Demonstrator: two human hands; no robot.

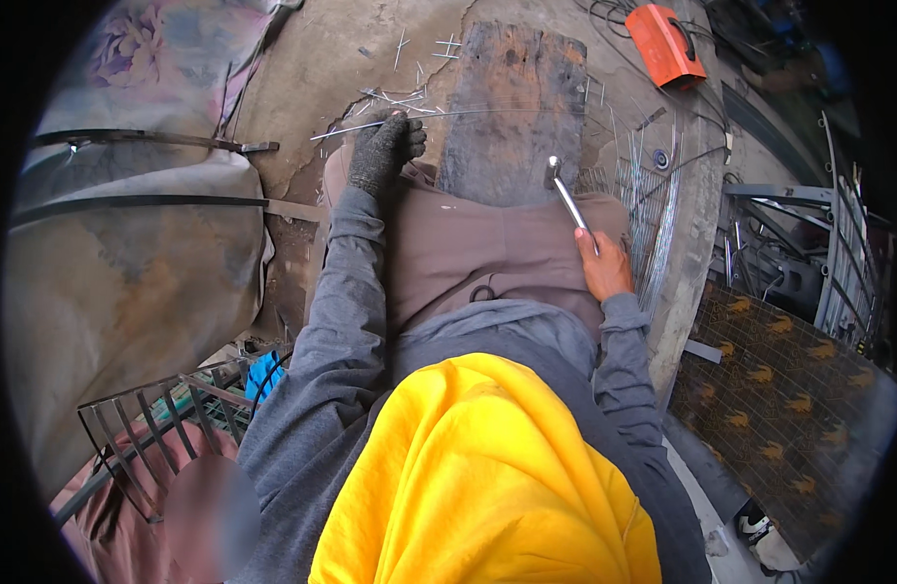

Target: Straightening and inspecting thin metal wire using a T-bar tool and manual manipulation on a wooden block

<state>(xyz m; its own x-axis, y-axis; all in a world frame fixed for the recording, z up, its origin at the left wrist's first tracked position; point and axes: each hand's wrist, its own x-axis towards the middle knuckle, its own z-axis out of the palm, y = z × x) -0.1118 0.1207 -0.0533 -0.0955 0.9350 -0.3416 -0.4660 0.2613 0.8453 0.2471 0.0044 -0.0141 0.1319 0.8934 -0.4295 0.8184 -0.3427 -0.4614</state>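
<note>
Pinching metal rod (346, 129): gloved left hand (385, 151); right hand (606, 266) folded round hammer (570, 204). Likely positioning; next strike needs rod against wooden plank (512, 78).

The hammer (572, 206) is silver, its head partly dark, over the board's near right corner; the board (512, 97) brown, blotched black and grey; the rod (343, 130) silver-grey; the glove (375, 161) charcoal; sleeves (341, 258) heathered grey; trousers (497, 248) mauve-brown; cloth (477, 467) bright yellow; box (660, 49) orange-red, black-handled, off the board's far right corner; sheet (750, 341) dark, with repeated gold animal motifs; tarp (146, 263) grey-tan, purple-flowered toward its far edge
</note>
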